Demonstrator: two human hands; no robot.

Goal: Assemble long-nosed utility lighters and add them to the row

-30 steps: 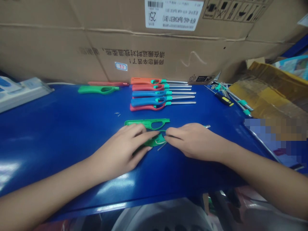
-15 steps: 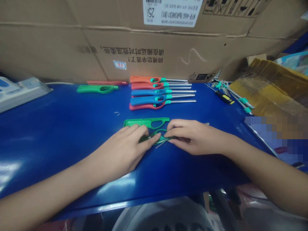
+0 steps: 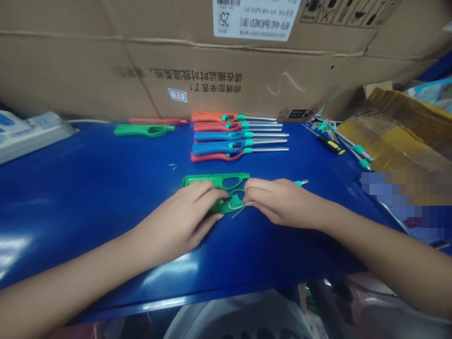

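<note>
My left hand (image 3: 192,212) is closed around the body of an opened green lighter casing (image 3: 221,207) low on the blue table. Inside that casing a white wire and a teal trigger (image 3: 237,202) show near the finger loop. With its fingertips pinched together, my right hand (image 3: 278,202) grips the loop end of the same casing; the exact part between the fingers is hidden. Just behind lies another green casing half (image 3: 215,180), its hollow side up. A teal-collared metal tip (image 3: 302,182) sticks out beyond my right hand. A thin metal rod (image 3: 238,212) shows beside the held casing.
Several long-necked lighters (image 3: 222,136) lie in a row before a large cardboard box (image 3: 197,61). A green casing (image 3: 144,131), small screws (image 3: 172,165) and a power strip (image 3: 38,136) are leftward. A black-yellow screwdriver (image 3: 330,144) lies right, near a brown-taped carton (image 3: 399,136).
My left thumb has drawn back from the trigger area to the casing's near edge, exposing more of the inside. My right fingers have closed more tightly together at the loop end.
</note>
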